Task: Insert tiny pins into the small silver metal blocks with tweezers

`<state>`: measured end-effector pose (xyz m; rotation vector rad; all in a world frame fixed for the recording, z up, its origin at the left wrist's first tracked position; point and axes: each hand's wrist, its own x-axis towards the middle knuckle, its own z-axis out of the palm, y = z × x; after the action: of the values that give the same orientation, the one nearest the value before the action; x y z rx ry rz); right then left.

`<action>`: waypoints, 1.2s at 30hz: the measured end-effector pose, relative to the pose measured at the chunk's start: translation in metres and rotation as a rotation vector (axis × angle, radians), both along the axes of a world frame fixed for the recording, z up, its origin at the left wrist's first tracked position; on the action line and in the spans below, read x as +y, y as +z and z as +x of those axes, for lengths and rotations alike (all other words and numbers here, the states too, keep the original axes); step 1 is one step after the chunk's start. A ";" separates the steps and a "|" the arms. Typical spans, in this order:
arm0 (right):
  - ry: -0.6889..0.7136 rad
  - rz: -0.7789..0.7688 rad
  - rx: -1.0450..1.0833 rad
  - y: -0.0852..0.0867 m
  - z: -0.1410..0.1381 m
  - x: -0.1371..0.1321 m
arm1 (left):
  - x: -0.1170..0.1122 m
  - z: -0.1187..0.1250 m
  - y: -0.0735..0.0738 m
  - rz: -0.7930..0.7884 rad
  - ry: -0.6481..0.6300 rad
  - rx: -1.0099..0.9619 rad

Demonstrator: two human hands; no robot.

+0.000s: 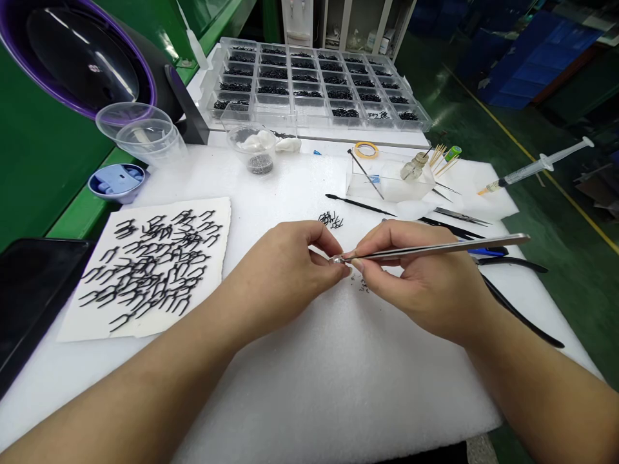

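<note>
Between the thumb and forefinger of my left hand (294,274) is a small shiny piece (337,259), too small to name. My right hand (416,277) grips metal tweezers (449,247) like a pen, closed in the fingers, their handle end pointing right. The tweezers' tip meets the shiny piece where both hands come together. Small black forked pieces (331,220) lie in a little heap just beyond my fingers. Tiny dark bits (362,283) are scattered on the white foam sheet (309,380) beneath my hands.
A white card (213,225) at left carries many black forked pieces. Behind stands a clear compartment box (314,119) of black parts. Pliers (522,316), a black pick (360,204), a syringe (536,165) and a glass bottle (414,167) lie right; plastic cups (145,138) stand left.
</note>
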<state>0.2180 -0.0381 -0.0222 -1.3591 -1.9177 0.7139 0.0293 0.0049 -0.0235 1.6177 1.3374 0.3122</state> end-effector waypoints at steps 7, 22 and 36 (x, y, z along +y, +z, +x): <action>0.009 0.039 -0.050 0.000 -0.001 0.000 | -0.001 -0.001 0.000 0.001 -0.003 -0.005; 0.059 0.274 -0.207 -0.004 -0.003 -0.005 | 0.000 -0.003 -0.002 -0.064 -0.007 -0.132; 0.113 0.360 -0.139 -0.002 -0.004 -0.006 | 0.005 -0.004 0.006 -0.120 0.060 -0.182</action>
<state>0.2140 -0.0442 -0.0246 -1.1062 -2.1230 0.3090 0.0250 0.0097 -0.0173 1.4167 1.2431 0.3987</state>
